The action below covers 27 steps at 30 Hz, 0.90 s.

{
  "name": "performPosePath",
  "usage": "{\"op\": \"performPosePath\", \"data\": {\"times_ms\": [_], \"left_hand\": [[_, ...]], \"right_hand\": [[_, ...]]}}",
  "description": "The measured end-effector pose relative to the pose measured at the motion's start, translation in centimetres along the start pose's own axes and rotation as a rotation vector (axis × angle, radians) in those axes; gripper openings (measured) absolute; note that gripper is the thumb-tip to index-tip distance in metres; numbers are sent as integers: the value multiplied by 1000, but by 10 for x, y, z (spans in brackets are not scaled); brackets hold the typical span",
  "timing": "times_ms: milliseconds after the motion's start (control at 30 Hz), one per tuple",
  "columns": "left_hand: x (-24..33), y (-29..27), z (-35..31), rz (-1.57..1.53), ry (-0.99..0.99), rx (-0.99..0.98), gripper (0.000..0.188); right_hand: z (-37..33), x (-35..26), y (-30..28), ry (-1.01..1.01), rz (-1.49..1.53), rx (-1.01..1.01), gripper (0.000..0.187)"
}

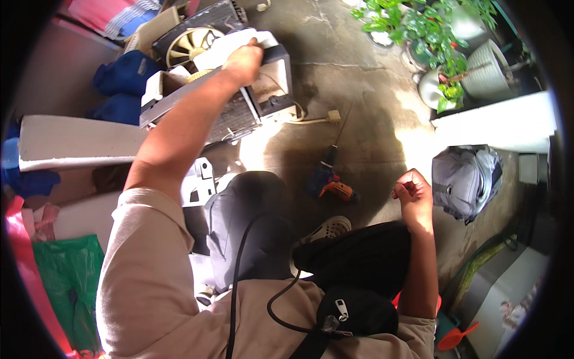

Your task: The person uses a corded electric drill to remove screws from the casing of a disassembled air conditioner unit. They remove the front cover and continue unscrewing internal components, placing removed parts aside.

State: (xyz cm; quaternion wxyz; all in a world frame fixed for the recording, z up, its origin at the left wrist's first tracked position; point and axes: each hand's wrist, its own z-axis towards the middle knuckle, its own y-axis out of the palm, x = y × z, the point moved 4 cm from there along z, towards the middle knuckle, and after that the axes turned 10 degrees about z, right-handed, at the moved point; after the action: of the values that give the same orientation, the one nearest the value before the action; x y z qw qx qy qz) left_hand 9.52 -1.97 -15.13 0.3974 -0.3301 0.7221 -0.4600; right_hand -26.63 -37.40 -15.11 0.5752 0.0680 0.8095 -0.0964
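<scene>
My left hand reaches out to the far left, its fingers closed over a white moulded piece on top of an opened-up appliance. That appliance looks like a window air conditioner, with a cream fan wheel showing beside the white piece. My right hand is raised near my right knee, fingers curled in a pinch; whatever lies between them is too small to make out. Between my hands, a blue and orange power drill with a long thin bit lies on the floor.
A pale cord with a plug trails from the appliance. Potted plants stand far right, above a grey bag. At the left are a white panel, blue cloth and a green plastic bag. An orange-red scoop sits lower right.
</scene>
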Motion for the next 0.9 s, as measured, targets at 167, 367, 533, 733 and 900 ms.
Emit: {"op": "performPosePath", "data": {"times_ms": [167, 367, 533, 733, 900], "left_hand": [[34, -33, -59, -321, -179, 29, 47], [107, -115, -231, -2123, -336, -511, 48], [71, -203, -344, -2614, -832, -486, 46], [-100, -213, -435, -1819, -1346, -141, 38], [-318, -244, -475, -1186, -1506, 199, 24]], "right_hand": [[32, -46, 56, -251, -170, -56, 9], [-6, -229, 173, -765, -311, -427, 5], [-85, -361, 244, -898, -415, -695, 11], [-136, -461, 269, -540, -406, -909, 28], [-131, -459, 207, -282, -572, -926, 28]]}}
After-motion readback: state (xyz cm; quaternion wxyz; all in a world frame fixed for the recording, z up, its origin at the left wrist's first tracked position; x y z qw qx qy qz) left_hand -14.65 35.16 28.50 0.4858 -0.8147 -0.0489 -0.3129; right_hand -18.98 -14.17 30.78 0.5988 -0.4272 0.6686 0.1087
